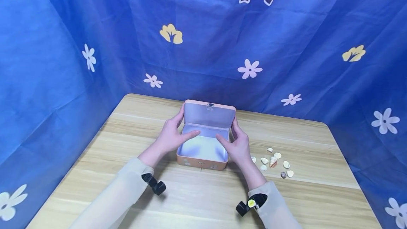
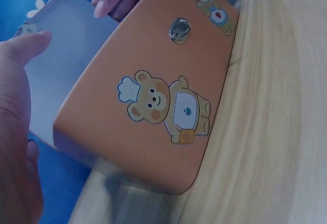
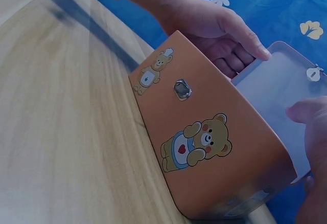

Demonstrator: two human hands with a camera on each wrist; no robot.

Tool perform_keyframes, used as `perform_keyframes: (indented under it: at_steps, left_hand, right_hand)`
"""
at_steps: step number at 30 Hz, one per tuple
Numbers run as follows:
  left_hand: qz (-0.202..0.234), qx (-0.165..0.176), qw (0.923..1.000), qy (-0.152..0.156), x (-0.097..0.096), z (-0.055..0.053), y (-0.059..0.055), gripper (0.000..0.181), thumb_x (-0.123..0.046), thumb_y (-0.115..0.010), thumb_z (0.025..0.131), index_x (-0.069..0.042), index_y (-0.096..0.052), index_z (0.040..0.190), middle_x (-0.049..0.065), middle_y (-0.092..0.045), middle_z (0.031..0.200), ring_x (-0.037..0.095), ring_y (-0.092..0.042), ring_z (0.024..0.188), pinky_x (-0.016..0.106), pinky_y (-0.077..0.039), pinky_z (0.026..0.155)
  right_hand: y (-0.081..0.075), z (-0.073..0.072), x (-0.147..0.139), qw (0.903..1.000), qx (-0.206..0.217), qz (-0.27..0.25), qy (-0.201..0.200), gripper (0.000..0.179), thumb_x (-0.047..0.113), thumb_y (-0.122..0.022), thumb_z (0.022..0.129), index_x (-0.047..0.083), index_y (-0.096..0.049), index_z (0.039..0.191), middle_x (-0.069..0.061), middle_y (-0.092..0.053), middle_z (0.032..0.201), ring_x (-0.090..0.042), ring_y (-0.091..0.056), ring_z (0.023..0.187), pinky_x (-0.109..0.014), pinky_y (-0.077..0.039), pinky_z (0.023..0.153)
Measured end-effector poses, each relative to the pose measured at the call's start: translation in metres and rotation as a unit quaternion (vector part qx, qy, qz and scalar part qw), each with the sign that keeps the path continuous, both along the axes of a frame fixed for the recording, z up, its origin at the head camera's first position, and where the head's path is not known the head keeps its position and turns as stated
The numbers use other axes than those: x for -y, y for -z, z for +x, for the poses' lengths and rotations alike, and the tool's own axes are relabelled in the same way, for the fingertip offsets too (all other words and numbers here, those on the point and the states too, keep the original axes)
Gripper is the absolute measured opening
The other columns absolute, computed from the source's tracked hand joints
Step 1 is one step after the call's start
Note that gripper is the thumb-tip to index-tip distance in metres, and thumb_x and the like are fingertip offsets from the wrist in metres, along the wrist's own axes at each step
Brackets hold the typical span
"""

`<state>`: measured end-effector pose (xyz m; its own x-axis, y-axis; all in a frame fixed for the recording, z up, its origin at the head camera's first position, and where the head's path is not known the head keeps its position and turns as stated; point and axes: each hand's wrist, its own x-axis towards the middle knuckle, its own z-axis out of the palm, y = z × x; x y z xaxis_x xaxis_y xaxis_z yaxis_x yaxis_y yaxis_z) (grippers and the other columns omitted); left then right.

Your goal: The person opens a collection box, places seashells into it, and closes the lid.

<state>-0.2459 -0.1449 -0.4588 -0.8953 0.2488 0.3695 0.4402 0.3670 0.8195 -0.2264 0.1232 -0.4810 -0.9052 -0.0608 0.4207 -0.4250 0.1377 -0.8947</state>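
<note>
Orange box (image 1: pixel 203 149) was set on the tabletop (image 1: pixel 197 197), long axis left to right, flanked evenly by the left hand (image 1: pixel 170 135) and right hand (image 1: pixel 238 146); both were spread wide at the raised far lid (image 1: pixel 209 116).

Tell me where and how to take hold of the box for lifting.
Probably best by its two side walls, one hand from the left, one from the right: the box sits flat and these walls face opposite ways. Avoid the lid; raised at the back, it might swing.
</note>
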Motion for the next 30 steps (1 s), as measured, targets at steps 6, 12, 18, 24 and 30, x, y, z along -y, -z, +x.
perform_keyframes:
  at_steps: [6,12,18,24,30]
  left_hand:
    - [0.012,0.002,0.9998,-0.013,-0.004,-0.007,0.003,0.112,-0.033,-0.091,0.087,-0.015,-0.017,0.17,0.003,-0.031,0.169,0.023,-0.036,0.152,0.038,-0.034,0.121]
    - [0.006,0.005,0.9998,-0.02,-0.005,-0.013,0.004,0.116,-0.033,-0.094,0.084,-0.016,-0.018,0.17,0.004,-0.032,0.168,0.025,-0.04,0.149,0.036,-0.036,0.12]
    - [0.033,0.021,0.9992,-0.008,-0.007,-0.02,0.004,0.114,-0.024,-0.095,0.083,-0.013,-0.021,0.169,0.006,-0.028,0.17,0.025,-0.041,0.149,0.034,-0.036,0.12]
    - [0.037,0.053,0.9978,-0.016,-0.01,-0.024,0.001,0.114,-0.02,-0.095,0.083,-0.008,-0.02,0.168,0.009,-0.024,0.171,0.027,-0.042,0.148,0.032,-0.036,0.119]
    - [0.03,0.055,0.9977,-0.026,-0.008,-0.03,0.004,0.113,-0.016,-0.094,0.082,-0.006,-0.021,0.167,0.012,-0.027,0.169,0.031,-0.044,0.147,0.035,-0.038,0.118]
  right_hand:
    - [0.002,-0.006,0.002,0.9999,0.006,0.005,0.013,0.093,0.006,-0.087,0.089,-0.004,-0.03,0.162,-0.015,-0.03,0.167,-0.024,-0.033,0.153,-0.033,-0.031,0.121]
    - [0.003,-0.013,0.003,0.9998,-0.007,-0.001,0.017,0.094,0.002,-0.088,0.087,-0.005,-0.031,0.161,-0.017,-0.032,0.167,-0.029,-0.038,0.15,-0.036,-0.033,0.121]
    - [0.004,-0.021,0.004,0.9998,-0.004,-0.013,0.015,0.095,-0.006,-0.086,0.085,-0.006,-0.028,0.161,-0.018,-0.031,0.166,-0.032,-0.037,0.151,-0.039,-0.033,0.122]
    - [-0.021,-0.011,0.008,0.9997,0.002,-0.022,0.006,0.092,-0.016,-0.08,0.084,-0.015,-0.025,0.158,-0.027,-0.028,0.165,-0.038,-0.035,0.15,-0.049,-0.033,0.122]
    - [-0.023,-0.015,0.01,0.9997,-0.002,-0.024,0.003,0.091,-0.018,-0.08,0.083,-0.017,-0.027,0.156,-0.029,-0.03,0.163,-0.042,-0.039,0.147,-0.051,-0.037,0.119]
